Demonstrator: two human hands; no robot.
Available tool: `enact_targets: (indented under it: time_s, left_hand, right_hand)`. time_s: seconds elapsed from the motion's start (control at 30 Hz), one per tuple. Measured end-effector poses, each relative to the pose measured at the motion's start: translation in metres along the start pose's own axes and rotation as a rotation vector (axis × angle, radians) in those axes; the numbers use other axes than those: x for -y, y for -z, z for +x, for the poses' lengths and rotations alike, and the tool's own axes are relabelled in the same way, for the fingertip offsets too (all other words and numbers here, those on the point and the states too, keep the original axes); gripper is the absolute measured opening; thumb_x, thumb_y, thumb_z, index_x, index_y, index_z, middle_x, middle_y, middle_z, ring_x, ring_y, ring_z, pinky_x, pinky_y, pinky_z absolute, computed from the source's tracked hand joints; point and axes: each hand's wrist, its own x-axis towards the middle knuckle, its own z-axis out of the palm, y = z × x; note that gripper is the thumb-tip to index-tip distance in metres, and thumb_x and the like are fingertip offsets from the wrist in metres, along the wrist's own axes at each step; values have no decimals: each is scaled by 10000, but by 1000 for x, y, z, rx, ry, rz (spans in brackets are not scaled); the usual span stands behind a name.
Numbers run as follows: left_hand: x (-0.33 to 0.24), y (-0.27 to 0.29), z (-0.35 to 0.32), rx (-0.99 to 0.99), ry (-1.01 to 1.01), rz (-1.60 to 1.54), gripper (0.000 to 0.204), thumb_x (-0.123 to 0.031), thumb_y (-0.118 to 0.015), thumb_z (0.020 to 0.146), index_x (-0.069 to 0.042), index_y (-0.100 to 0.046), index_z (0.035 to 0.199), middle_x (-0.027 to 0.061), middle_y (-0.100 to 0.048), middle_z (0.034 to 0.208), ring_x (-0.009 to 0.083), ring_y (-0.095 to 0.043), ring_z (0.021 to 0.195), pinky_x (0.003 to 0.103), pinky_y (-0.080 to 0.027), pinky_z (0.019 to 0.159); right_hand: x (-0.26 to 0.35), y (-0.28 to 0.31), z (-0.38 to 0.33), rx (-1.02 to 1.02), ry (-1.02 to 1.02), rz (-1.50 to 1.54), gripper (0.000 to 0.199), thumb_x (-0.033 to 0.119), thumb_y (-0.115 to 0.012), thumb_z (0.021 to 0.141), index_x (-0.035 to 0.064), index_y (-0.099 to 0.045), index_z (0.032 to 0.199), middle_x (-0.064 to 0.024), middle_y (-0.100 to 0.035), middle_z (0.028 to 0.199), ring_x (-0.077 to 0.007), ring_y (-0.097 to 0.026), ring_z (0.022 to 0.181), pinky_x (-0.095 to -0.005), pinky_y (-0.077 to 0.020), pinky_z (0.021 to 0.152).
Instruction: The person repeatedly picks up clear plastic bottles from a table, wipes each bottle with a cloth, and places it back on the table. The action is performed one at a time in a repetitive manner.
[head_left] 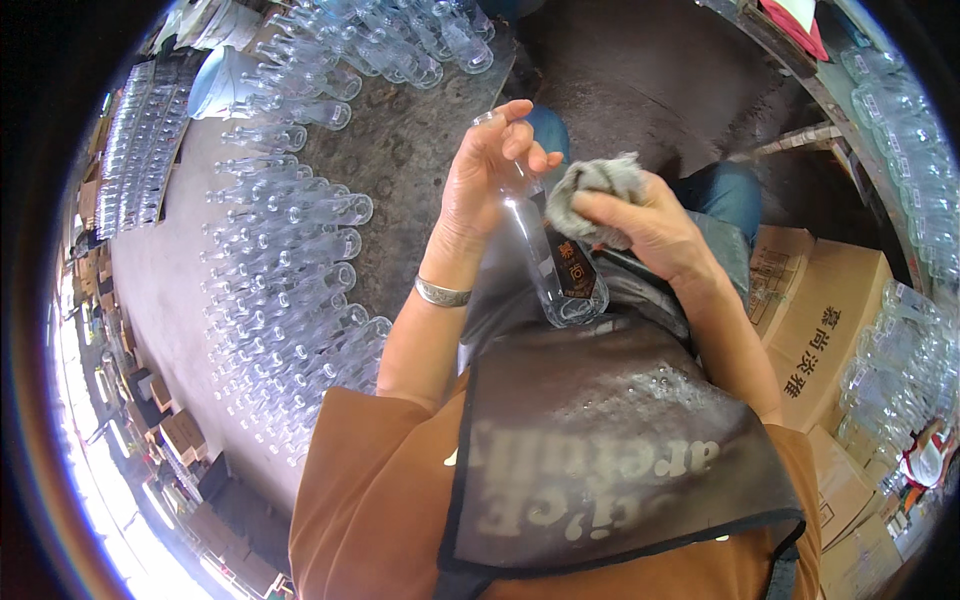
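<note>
A clear glass bottle (532,245) with a dark label hangs tilted in front of my apron, its neck up and its base toward my body. Around its neck, the fingers of my left hand (484,172) are curled. In my right hand (655,225) is a bunched grey cloth (592,183), held beside the upper part of the bottle. Whether the cloth touches the glass I cannot tell. My dark apron (620,440) has water drops on it.
Many clear bottles (290,270) stand on the surface to my left. More bottles (905,150) are along the right edge. Brown cardboard boxes (825,330) stand close to my right arm. A light blue container (218,85) is at the far left, beside the bottles.
</note>
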Motion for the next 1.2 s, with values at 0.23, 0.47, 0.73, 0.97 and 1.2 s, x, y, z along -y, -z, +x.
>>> enact_targets:
  time_s: [0.23, 0.47, 0.73, 0.97, 1.2]
  left_hand:
    - [6, -15, -4, 21, -43, 108, 324, -240, -528, 883, -4, -534, 1105, -4, -446, 642, 215, -593, 722, 449, -470, 899]
    - [8, -21, 0, 45, -19, 105, 330, -240, -521, 878, 0, -528, 1105, -4, -448, 637, 217, -598, 711, 446, -483, 899]
    - [14, -29, 5, 34, 11, 149, 342, -253, -521, 882, 12, -520, 1099, 0, -439, 644, 210, -585, 700, 442, -496, 886]
    - [16, -26, 9, 87, 31, 130, 342, -245, -523, 884, 15, -521, 1105, 0, -444, 651, 207, -582, 693, 439, -492, 889]
    - [13, -23, 7, 116, 23, 89, 281, -201, -496, 882, -21, -525, 1095, -10, -463, 645, 224, -620, 714, 442, -472, 886]
  right_hand:
    - [-4, -16, 5, -123, 32, -276, 219, 175, -675, 779, 4, -629, 909, -6, -596, 790, -65, -532, 707, -226, -442, 616]
    - [-4, -3, 3, -106, -60, -140, 207, 180, -673, 769, 10, -630, 880, -7, -602, 779, -72, -537, 686, -223, -435, 607]
    - [2, 4, 1, -97, -13, -299, 237, 197, -691, 766, 5, -617, 885, -9, -590, 779, -71, -528, 693, -235, -450, 606]
    - [1, 6, -1, -42, 37, -325, 253, 185, -680, 776, -8, -608, 922, -19, -598, 793, -81, -544, 684, -244, -464, 571]
    - [-10, 19, 5, -54, -94, -40, 253, 198, -668, 807, 6, -601, 958, -14, -593, 805, -96, -554, 692, -245, -471, 583]
